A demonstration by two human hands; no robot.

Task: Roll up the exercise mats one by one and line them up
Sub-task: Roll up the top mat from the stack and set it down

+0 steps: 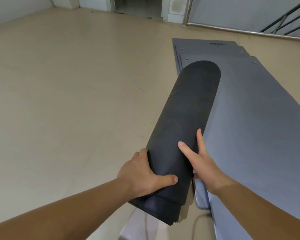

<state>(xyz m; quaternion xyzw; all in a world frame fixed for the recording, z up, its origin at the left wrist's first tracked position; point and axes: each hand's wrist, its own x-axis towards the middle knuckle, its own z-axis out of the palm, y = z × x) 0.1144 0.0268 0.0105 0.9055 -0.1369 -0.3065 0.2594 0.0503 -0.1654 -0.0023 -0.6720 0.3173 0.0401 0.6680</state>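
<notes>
Hands share the near end of the rolled mat (185, 104). The left hand (142, 172) grips it from the left, thumb over the top, and the right hand (203, 163) holds its right side (lower fingers mostly hidden). The roll's long axis runs away from both hands, leaning slightly right, with its far end above the flat mats (258, 110). Open floor (68, 101) lies left of the left hand, probably where the roll goes.
</notes>
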